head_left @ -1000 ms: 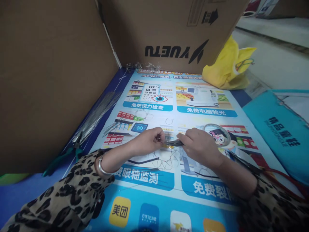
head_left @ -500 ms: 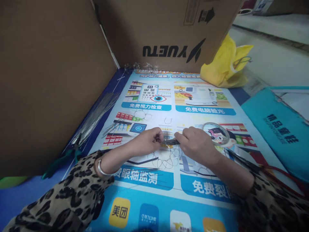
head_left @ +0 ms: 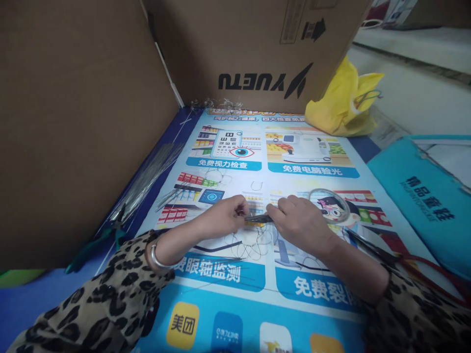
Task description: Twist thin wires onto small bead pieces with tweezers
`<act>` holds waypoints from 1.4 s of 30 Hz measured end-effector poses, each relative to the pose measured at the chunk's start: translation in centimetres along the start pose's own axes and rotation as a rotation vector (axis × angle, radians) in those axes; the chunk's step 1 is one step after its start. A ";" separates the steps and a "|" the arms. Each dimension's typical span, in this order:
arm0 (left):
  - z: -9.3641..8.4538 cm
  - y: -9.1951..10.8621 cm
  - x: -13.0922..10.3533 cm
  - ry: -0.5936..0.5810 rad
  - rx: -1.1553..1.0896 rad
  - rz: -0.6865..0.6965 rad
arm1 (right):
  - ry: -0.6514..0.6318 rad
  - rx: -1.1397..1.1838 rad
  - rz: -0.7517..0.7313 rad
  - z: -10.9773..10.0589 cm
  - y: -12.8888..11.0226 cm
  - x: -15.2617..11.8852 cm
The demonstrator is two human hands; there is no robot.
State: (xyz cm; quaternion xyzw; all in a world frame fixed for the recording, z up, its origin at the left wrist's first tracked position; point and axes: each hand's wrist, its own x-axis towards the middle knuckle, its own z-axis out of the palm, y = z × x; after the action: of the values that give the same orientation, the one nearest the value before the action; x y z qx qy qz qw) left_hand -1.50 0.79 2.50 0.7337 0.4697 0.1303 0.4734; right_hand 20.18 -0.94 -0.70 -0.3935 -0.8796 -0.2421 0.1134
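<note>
My right hand [head_left: 300, 223] is closed round a pair of pliers [head_left: 259, 218], whose dark, slim jaws point left; its handles are hidden in the palm. Opposite it, my left hand [head_left: 233, 215] pinches thin wire at the tips of the jaws. How the jaws meet the wire is too small to make out. Just below, a looped, flower-like wire shape [head_left: 253, 245] shows over the printed poster; whether it joins the pinched wire I cannot tell. Short lengths of dark wire [head_left: 221, 259] lie near my left wrist.
Left of my arm lie green-handled pliers [head_left: 97, 242] and a bundle of straight wires [head_left: 150, 174]. A tape roll [head_left: 348, 208] and red-handled scissors [head_left: 430, 260] are at right. Cardboard [head_left: 257, 49] walls the back, near a yellow bag [head_left: 336, 110] and a teal bag [head_left: 415, 196].
The pliers' jaws have turned slightly, and the wire loops below have shifted a little. Both hands stay in almost the same place.
</note>
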 end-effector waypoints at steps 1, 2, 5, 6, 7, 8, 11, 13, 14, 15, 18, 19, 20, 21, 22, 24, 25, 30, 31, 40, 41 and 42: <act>0.0 0.0 0.0 -0.002 -0.004 -0.006 | -0.018 0.013 0.006 0.0 0.0 0.0; 0.0 0.0 0.0 -0.004 -0.007 -0.011 | -0.036 0.027 0.015 0.1 0.0 0.0; 0.0 0.0 0.0 -0.014 -0.022 -0.023 | -0.083 0.074 0.045 0.1 0.0 0.0; 0.1 0.0 0.0 -0.019 -0.032 -0.024 | -0.094 0.087 0.053 0.2 0.0 0.0; 0.1 0.0 0.0 -0.025 -0.044 -0.023 | -0.103 0.098 0.058 0.2 0.0 0.0; 0.1 0.0 0.0 -0.031 -0.057 -0.021 | -0.110 0.108 0.061 0.1 0.0 0.0; 0.1 0.0 0.0 -0.035 -0.077 -0.014 | -0.139 0.127 0.079 0.1 0.0 0.0; 0.1 -0.1 0.1 -0.030 -0.087 -0.011 | -0.160 0.138 0.096 0.2 0.0 0.0; 0.2 -0.1 0.1 -0.027 -0.094 -0.009 | -0.168 0.143 0.102 0.2 -0.1 0.1; 0.2 -0.1 0.1 -0.024 -0.101 -0.008 | -0.175 0.147 0.107 0.2 -0.1 0.1; 0.2 -0.2 0.1 -0.016 -0.118 -0.011 | -0.188 0.154 0.116 0.4 -0.1 0.0; 0.2 -0.3 0.2 -0.011 -0.123 -0.014 | -0.189 0.156 0.118 0.4 -0.1 0.0; 0.2 -0.4 0.2 -0.006 -0.131 -0.015 | -0.188 0.157 0.118 0.4 -0.1 0.0; 0.2 -0.5 0.2 0.000 -0.141 -0.015 | -0.187 0.158 0.117 0.5 0.0 -0.1; 0.2 -0.5 0.3 0.004 -0.154 -0.014 | -0.184 0.158 0.116 0.5 0.2 -0.1; 0.2 -0.6 0.3 0.012 -0.182 -0.015 | -0.172 0.154 0.114 0.5 0.5 -0.2; 0.2 -0.6 0.4 0.016 -0.194 -0.023 | -0.164 0.150 0.115 0.5 0.7 -0.3; 0.1 -0.4 0.4 0.039 -0.211 -0.062 | -0.127 0.143 0.108 0.4 1.2 -0.4; 0.1 -0.4 0.4 0.039 -0.214 -0.061 | -0.117 0.143 0.108 0.4 1.2 -0.4; 0.1 -0.3 0.4 0.038 -0.225 -0.072 | 0.070 0.172 0.108 0.0 1.4 -0.5; 0.1 -0.3 0.4 0.040 -0.222 -0.067 | 0.060 0.159 0.090 0.0 1.3 -0.5; 0.1 -0.4 0.4 0.042 -0.215 -0.064 | 0.034 0.138 0.071 -0.2 1.3 -0.5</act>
State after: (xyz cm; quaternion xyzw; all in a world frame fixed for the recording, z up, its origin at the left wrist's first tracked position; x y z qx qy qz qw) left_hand -1.44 1.12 2.00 0.6604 0.4859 0.1800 0.5434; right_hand 21.45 -0.57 -0.32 -0.4117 -0.8775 -0.1836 0.1638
